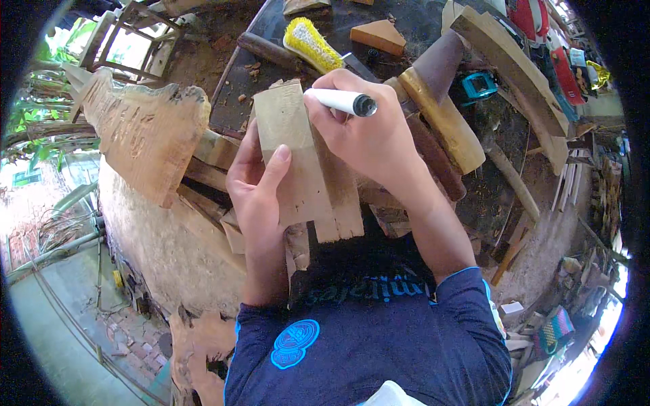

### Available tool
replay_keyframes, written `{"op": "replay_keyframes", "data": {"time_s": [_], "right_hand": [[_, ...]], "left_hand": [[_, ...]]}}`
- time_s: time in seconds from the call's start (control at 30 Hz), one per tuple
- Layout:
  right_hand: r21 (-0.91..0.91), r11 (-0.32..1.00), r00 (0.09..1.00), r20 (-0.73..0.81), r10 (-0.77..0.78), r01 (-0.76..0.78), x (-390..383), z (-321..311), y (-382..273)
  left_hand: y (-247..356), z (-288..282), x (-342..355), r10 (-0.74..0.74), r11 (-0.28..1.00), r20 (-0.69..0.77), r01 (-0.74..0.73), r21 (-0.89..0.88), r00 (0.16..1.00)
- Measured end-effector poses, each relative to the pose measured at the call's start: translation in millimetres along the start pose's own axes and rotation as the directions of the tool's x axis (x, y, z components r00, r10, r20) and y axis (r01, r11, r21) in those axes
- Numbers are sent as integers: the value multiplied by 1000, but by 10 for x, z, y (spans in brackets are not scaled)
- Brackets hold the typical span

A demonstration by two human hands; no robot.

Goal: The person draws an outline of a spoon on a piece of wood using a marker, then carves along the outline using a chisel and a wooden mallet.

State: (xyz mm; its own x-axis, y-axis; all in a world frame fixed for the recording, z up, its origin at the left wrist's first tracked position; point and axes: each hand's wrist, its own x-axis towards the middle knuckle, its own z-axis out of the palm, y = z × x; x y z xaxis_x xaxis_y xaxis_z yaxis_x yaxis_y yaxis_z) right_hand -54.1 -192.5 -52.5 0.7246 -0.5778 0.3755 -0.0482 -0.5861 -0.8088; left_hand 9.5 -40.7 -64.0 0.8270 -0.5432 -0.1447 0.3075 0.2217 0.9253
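My left hand [254,186] grips a pale wooden block [291,179] upright in the middle of the view, its thumb lying across the front face. Behind the block's right side shows another wooden piece [342,213]; whether they are joined I cannot tell. My right hand [359,128] is closed round a white marker [338,100] with a dark end toward the right, held at the block's upper right edge. The marker's other end is mostly hidden by my fingers.
A dark worktop [433,40] holds a yellow-bristled brush [311,44], brick-coloured block [379,37], wooden mallet [450,122], cyan tool [477,88] and long curved planks [514,74]. A rough slab [145,135] lies left, red tools [562,74] upper right, a wooden stool [128,44] upper left.
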Motion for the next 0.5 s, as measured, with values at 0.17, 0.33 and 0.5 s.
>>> {"op": "replay_keyframes", "data": {"time_s": [0.17, 0.33, 0.5], "right_hand": [[4, 999, 999, -16, -33, 33, -1, 4, 7], [-3, 1000, 1000, 3, -29, 29, -2, -6, 0], [32, 999, 1000, -8, -23, 23, 5, 7, -2]], "left_hand": [[0, -7, 14, 11, 1000, 15, -11, 0, 1000], [19, -10, 10, 0, 1000, 23, 0, 17, 1000], [-1, -29, 20, -6, 999, 13, 5, 33, 1000]]}}
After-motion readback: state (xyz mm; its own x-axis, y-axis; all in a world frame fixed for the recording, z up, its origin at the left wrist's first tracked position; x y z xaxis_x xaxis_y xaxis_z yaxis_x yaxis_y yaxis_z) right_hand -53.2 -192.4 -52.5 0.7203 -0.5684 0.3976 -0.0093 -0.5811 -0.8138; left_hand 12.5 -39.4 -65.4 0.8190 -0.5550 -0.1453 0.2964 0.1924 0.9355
